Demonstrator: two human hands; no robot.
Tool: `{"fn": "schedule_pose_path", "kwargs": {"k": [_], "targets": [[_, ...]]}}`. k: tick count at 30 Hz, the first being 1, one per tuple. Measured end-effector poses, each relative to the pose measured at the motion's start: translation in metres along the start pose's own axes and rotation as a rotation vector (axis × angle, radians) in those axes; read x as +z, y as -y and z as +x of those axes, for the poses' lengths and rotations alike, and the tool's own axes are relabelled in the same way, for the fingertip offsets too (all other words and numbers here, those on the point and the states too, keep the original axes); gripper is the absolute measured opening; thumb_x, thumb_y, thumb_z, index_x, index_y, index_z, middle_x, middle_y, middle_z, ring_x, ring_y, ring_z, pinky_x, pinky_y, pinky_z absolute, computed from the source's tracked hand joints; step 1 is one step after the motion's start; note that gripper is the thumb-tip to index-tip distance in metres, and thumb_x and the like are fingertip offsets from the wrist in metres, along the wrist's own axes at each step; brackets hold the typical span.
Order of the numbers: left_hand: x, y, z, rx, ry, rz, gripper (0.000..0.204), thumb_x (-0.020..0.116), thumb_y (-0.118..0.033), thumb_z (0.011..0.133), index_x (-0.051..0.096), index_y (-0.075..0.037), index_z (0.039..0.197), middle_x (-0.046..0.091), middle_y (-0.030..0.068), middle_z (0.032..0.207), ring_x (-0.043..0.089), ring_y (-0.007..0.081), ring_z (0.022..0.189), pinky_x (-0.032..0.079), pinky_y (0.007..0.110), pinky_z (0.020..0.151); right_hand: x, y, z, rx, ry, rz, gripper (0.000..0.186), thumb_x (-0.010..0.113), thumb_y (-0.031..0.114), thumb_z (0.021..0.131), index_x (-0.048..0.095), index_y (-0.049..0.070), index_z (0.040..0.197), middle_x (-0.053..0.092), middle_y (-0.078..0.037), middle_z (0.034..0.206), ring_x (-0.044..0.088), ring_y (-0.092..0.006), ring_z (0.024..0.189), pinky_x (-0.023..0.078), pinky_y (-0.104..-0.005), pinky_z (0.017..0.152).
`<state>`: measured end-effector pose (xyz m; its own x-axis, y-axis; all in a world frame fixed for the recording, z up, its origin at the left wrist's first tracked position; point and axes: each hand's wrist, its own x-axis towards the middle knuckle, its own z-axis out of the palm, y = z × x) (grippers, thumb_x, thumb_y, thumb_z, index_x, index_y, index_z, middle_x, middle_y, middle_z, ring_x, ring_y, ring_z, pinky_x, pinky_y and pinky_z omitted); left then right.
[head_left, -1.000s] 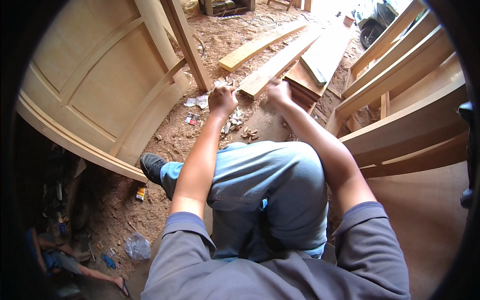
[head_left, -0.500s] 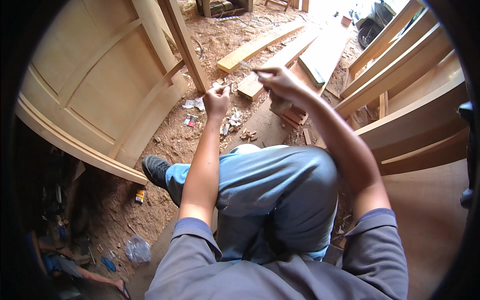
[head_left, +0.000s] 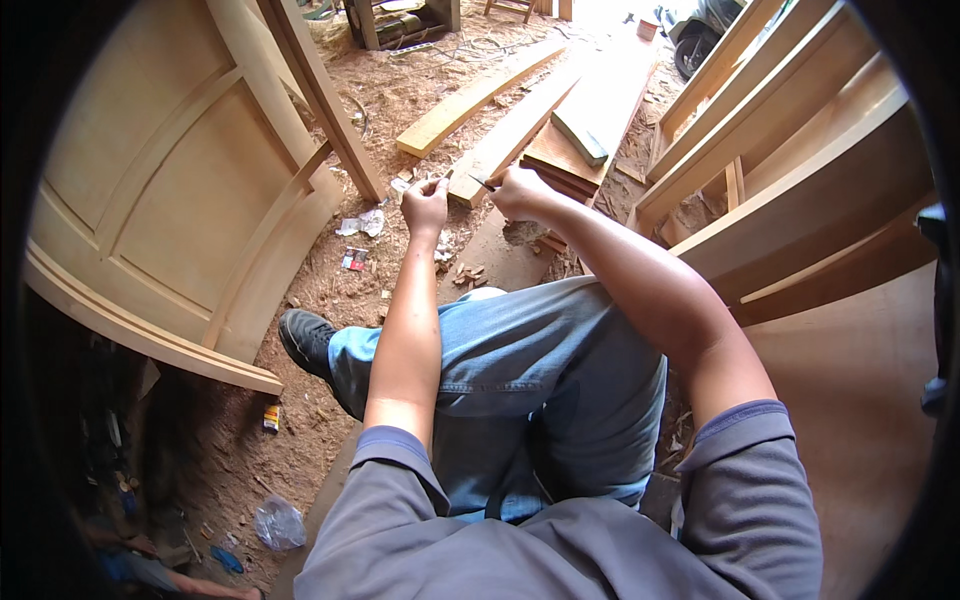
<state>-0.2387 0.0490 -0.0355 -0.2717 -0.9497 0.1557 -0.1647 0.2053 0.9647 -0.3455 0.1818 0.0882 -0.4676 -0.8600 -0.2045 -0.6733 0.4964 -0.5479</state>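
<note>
My left hand (head_left: pixel 424 208) is raised beyond my bent knee, fingers pinched on a small, thin thing that I cannot make out. Just to its right, my right hand (head_left: pixel 521 194) grips a slim tool (head_left: pixel 482 184), apparently a blade, pointing toward the left hand. Behind both hands lies a pale wooden beam (head_left: pixel 510 130). Small wood offcuts (head_left: pixel 470 276) are scattered below them on the sawdust-covered floor (head_left: pixel 315 400). My jeans-clad leg (head_left: pixel 510 340) is crossed beneath my forearms.
A panelled wooden door (head_left: pixel 160 180) stands at left, wooden frames (head_left: pixel 760 180) at right. A curved yellowish plank (head_left: pixel 440 125) and stacked boards (head_left: pixel 560 170) lie ahead. A scooter wheel (head_left: pixel 692 55) shows at upper right. Another person's bare leg (head_left: pixel 200 585) is at lower left.
My right hand rose leftward with the tool, then dropped back beside my left hand, the tool now lower. My left hand shifted slightly left. The whole view has shifted a little.
</note>
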Motion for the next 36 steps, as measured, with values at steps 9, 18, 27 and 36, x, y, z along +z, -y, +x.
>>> {"fn": "schedule_pose_path", "kwargs": {"k": [9, 18, 27, 36], "targets": [[-0.004, -0.009, -0.003, 0.096, -0.085, 0.191, 0.018, 0.070, -0.016, 0.080, 0.073, -0.002, 0.090, 0.072, 0.0102, 0.077, 0.067, 0.0156, 0.069, 0.051, 0.029, 0.067, 0.013, -0.011, 0.030, -0.008, 0.173, 0.212, 0.039, 0.063, 0.015, 0.084, 0.063, 0.017, 0.123, 0.068, -0.007, 0.107, 0.061, -0.0130, 0.091, 0.048, -0.0295, 0.081], [-0.011, -0.015, -0.007, 0.094, -0.116, 0.341, 0.019, 0.066, -0.016, 0.080, 0.073, -0.003, 0.091, 0.071, 0.0136, 0.081, 0.070, 0.0207, 0.075, 0.053, 0.031, 0.070, 0.021, 0.000, 0.030, -0.142, 0.166, 0.116, 0.040, 0.061, 0.017, 0.082, 0.063, 0.018, 0.122, 0.070, -0.009, 0.096, 0.065, -0.0147, 0.079, 0.051, -0.0301, 0.076], [-0.011, -0.021, -0.009, 0.098, -0.109, 0.417, 0.018, 0.066, -0.019, 0.080, 0.073, -0.006, 0.089, 0.071, 0.0140, 0.080, 0.070, 0.0254, 0.076, 0.054, 0.034, 0.070, 0.019, 0.002, 0.023, -0.051, 0.165, 0.096, 0.040, 0.063, 0.021, 0.082, 0.063, 0.019, 0.122, 0.070, -0.010, 0.098, 0.065, -0.0162, 0.083, 0.050, -0.0303, 0.078], [-0.014, -0.030, -0.013, 0.076, -0.136, 0.448, 0.017, 0.065, -0.019, 0.079, 0.074, -0.007, 0.089, 0.071, 0.0135, 0.081, 0.070, 0.0272, 0.077, 0.054, 0.036, 0.070, 0.023, 0.001, 0.025, -0.092, 0.205, 0.286, 0.040, 0.061, 0.014, 0.085, 0.061, 0.014, 0.125, 0.069, -0.008, 0.090, 0.060, -0.0096, 0.062, 0.050, -0.0270, 0.058]]}}
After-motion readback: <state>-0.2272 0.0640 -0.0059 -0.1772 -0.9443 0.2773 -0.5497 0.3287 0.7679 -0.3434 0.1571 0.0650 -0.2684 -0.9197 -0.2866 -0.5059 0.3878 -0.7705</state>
